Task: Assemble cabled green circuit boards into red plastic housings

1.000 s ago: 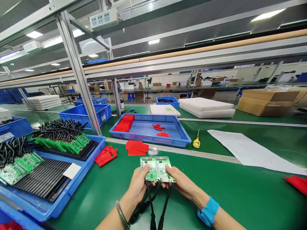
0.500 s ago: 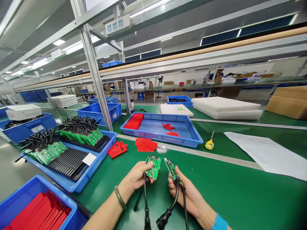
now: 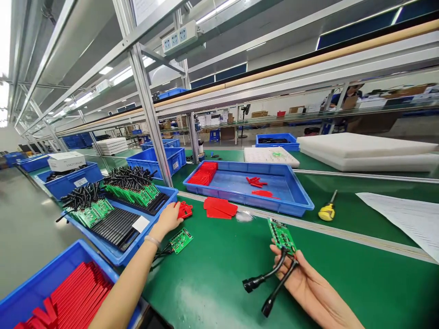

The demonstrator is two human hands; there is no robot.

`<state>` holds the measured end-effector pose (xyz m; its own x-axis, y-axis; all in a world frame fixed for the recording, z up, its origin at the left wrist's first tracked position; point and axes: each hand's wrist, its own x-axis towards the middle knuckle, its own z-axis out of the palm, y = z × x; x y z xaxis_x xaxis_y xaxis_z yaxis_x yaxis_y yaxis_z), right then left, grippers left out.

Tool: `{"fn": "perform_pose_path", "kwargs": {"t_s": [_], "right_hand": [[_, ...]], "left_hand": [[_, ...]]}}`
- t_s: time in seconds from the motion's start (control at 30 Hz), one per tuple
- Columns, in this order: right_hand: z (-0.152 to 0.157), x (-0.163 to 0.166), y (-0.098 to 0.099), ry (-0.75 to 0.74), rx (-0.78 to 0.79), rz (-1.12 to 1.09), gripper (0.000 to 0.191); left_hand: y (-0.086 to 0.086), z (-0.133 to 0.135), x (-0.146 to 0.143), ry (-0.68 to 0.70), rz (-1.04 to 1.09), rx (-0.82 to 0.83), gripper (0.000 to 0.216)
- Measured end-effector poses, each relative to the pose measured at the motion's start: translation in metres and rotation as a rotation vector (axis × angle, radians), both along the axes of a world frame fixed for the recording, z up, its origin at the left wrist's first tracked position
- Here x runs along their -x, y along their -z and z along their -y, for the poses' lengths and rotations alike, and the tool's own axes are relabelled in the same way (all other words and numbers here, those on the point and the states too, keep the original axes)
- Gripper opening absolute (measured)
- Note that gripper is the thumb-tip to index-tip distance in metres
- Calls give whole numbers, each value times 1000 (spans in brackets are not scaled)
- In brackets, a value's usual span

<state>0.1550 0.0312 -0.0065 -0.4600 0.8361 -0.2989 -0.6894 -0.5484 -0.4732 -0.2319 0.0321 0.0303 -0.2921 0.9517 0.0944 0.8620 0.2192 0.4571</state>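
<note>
Fingers of the right hand (image 3: 297,275) clasp a green board (image 3: 282,236) above the bench (image 3: 219,267). The left hand (image 3: 169,218) curls at red plates (image 3: 186,210), grip unclear from here; a second board (image 3: 181,240) lies nearby.

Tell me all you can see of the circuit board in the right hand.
The circuit board is a thin, green, roughly rectangular plate, its visible face dotted with small dark and pale components; any markings are too small to read. Two black cables, rubbery-looking, run from its near end and hang free, each ending in a thick black connector. The right hand holds it by that near end, tilted, above the green bench. Its underside is hidden.
</note>
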Motion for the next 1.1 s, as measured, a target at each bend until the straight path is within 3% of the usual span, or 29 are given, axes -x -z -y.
{"fn": "perform_pose_path", "kwargs": {"t_s": [0.13, 0.23, 0.37, 0.5, 0.63, 0.73, 0.8, 0.9, 1.1], "right_hand": [[-4, -6, -4, 114, 66, -56, 34], [-1, -11, -12, 122, 16, 0, 44], [7, -14, -26, 45, -161, 102, 50], [15, -14, -36, -30, -355, 225, 51], [18, -13, -33, -10, -585, 633, 48], [22, -11, -28, 27, -883, 1051, 51], [27, -8, -24, 73, -1071, 1229, 49], [35, -1, -18, 119, -1213, 1377, 49], [40, 10, -1, 194, -1423, 1551, 53]], "left_hand": [[-2, -20, -5, 29, 58, -31, 73], [-5, -25, -22, -2, 195, -121, 79], [-4, -28, -75, 8, 541, -237, 72], [9, -27, -144, 75, 1031, -179, 47], [24, -17, -195, 83, 1400, -53, 30], [29, -3, -212, 100, 1606, 28, 25], [28, 7, -218, 155, 1826, 49, 30], [26, 20, -223, 299, 2100, -14, 50], [23, 34, -231, 402, 1996, -233, 76]]}}
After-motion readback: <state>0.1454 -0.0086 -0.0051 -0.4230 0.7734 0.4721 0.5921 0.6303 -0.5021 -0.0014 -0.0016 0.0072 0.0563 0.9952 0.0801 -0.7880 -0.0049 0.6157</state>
